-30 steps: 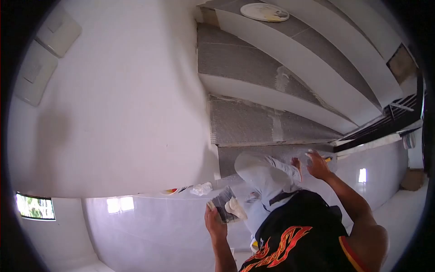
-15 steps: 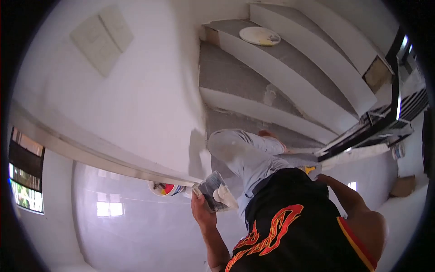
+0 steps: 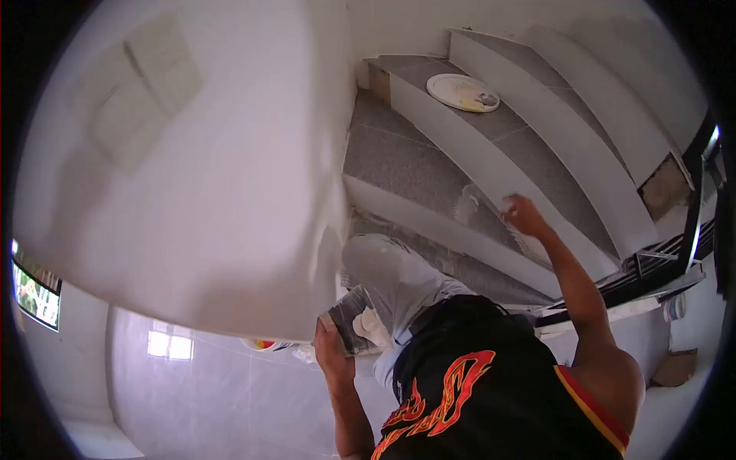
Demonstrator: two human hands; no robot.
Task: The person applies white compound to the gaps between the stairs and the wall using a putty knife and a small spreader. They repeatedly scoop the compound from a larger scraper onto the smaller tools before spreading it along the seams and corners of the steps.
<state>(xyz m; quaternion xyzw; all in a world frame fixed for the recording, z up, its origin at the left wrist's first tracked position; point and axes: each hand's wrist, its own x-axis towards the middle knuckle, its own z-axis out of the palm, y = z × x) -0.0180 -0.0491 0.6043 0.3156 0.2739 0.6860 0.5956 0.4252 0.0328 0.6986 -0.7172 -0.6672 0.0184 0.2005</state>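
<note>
My left hand (image 3: 330,345) grips the edge of a flat rectangular putty board (image 3: 346,313), low in front of my body. A thick lump of white putty (image 3: 372,328) sits on its right part. My right hand (image 3: 523,215) is stretched out over the grey stair treads, its fingers loosely bent and apart, with nothing visible in them. Farther up, on a tread, lies a round white lid (image 3: 452,90) with yellowish and grey smears; my right hand is below it, not touching it. A whitish smear (image 3: 466,203) marks the tread beside that hand.
Curved stairs with white risers (image 3: 452,230) rise ahead and to the right. A white wall (image 3: 230,169) stands close on my left. A black metal railing (image 3: 667,264) edges the stairs at right. A bucket (image 3: 262,344) peeks out behind the wall's lower edge.
My right hand has moved from beside my waist up and forward over the stairs. My left hand still holds the putty board. The view has shifted, and the wall now covers most of the bucket.
</note>
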